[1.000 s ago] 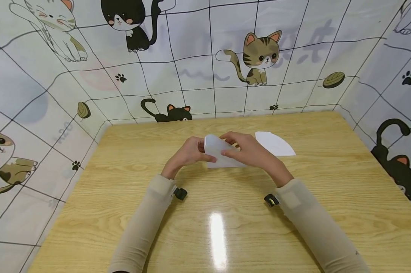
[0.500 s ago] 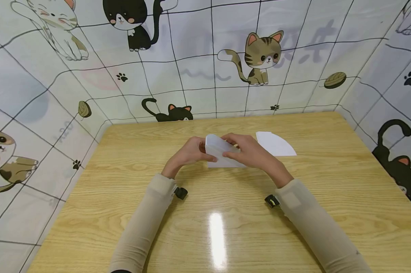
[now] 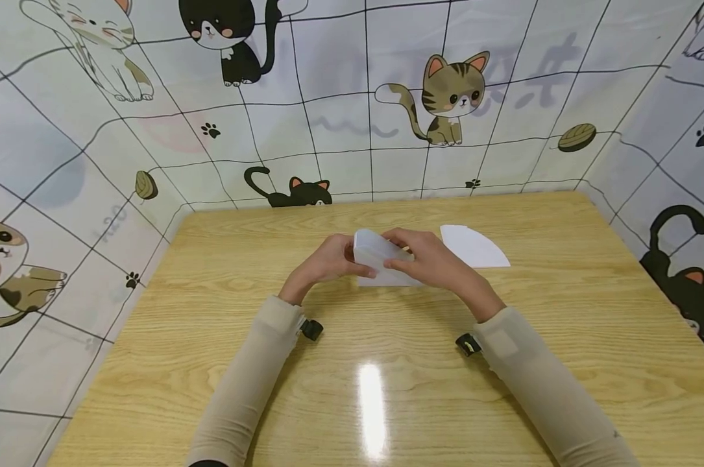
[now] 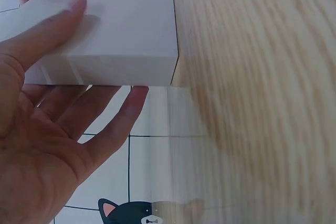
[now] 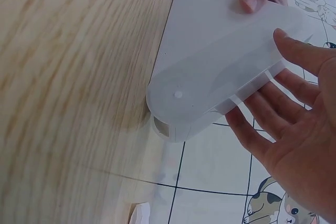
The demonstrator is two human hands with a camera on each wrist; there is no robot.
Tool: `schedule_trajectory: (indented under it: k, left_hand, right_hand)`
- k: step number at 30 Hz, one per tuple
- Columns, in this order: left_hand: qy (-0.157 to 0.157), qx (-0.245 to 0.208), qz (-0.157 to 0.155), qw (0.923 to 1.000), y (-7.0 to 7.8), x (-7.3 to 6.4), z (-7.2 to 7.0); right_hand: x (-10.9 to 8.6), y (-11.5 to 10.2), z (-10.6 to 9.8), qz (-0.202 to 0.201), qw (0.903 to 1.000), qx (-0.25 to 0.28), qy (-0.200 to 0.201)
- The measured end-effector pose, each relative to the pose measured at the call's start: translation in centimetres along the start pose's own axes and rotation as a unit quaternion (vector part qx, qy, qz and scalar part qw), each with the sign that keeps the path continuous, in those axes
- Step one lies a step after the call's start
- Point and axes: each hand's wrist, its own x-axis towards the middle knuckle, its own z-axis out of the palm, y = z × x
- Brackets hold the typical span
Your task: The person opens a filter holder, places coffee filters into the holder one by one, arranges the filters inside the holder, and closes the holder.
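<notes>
Gripping a white box-shaped object (image 3: pixel 377 251) with left hand (image 3: pixel 330 258) and right hand (image 3: pixel 429 258), thumbs in front; flat white fan-shaped piece (image 3: pixel 477 248) lies nearby on yellowish wooden bench (image 3: pixel 416 370).

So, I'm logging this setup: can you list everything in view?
table: one, light wood, in front of the person
box: one, white, on the table's far half
rounded part: one, greyish white, across the box
fan-shaped piece: one, white, right of the box
walls: three, white with cat prints, behind and beside the table
wrist cameras: two, black, at the cuffs
sleeves: two, beige, on both forearms
left hand: one, bare, holding the box
right hand: one, bare, likewise
</notes>
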Motion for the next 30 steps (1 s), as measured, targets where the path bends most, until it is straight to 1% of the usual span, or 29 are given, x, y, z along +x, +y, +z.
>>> schedule_trajectory:
  k: [8,15,19,30]
  left_hand:
    - [0.006,0.016,-0.008,0.9998,0.04,-0.06,0.11]
    - [0.001,0.023,0.002,0.9997,-0.02,-0.03,0.12]
    - [-0.003,0.029,0.007,0.9996,-0.10,0.06,0.14]
    - [0.000,0.028,0.003,0.9996,-0.24,-0.04,0.03]
  right_hand:
    - [-0.05,0.08,0.11,0.003,1.0000,0.003,-0.004]
    - [-0.07,0.08,0.24,-0.001,1.0000,-0.009,-0.002]
    - [-0.13,-0.07,0.15,0.004,1.0000,-0.006,-0.001]
    - [0.03,0.13,0.19,0.000,0.9999,-0.010,-0.006]
